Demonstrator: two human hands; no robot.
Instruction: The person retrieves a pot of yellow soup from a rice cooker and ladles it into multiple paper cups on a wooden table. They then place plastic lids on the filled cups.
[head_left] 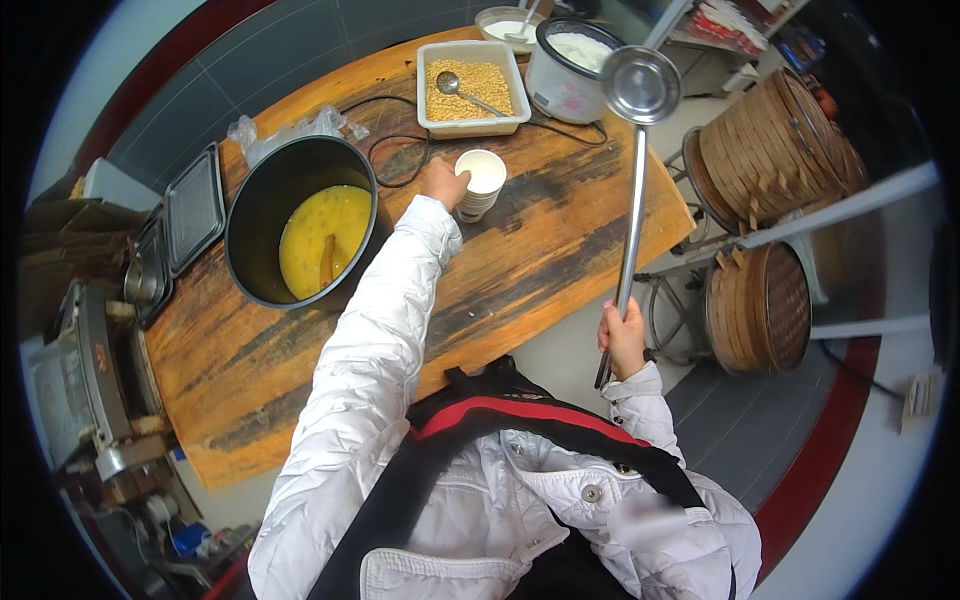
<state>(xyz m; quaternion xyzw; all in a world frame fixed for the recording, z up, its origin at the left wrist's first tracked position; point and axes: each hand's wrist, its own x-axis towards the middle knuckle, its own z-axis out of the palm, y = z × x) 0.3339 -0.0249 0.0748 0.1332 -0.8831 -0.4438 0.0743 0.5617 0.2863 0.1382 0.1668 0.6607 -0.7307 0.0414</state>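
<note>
The left hand (443,184) rests against the left side of a stack of white paper cups (481,182), fingers curled on its wall; the stack stands upright near the middle of the wooden desk (540,250). The right hand (624,338) is closed in a fist on the lower handle of a long steel ladle (634,150), held upright off the desk's right edge, bowl uppermost and level with the rice cooker (566,68). A large black pot (300,220) of yellow liquid sits left of the cups, a utensil handle standing in it. Behind the cups lies a white tray (472,88) of yellow grains with 1 spoon in it. 2 bamboo steamer stacks (770,220) stand on the floor to the right.
</note>
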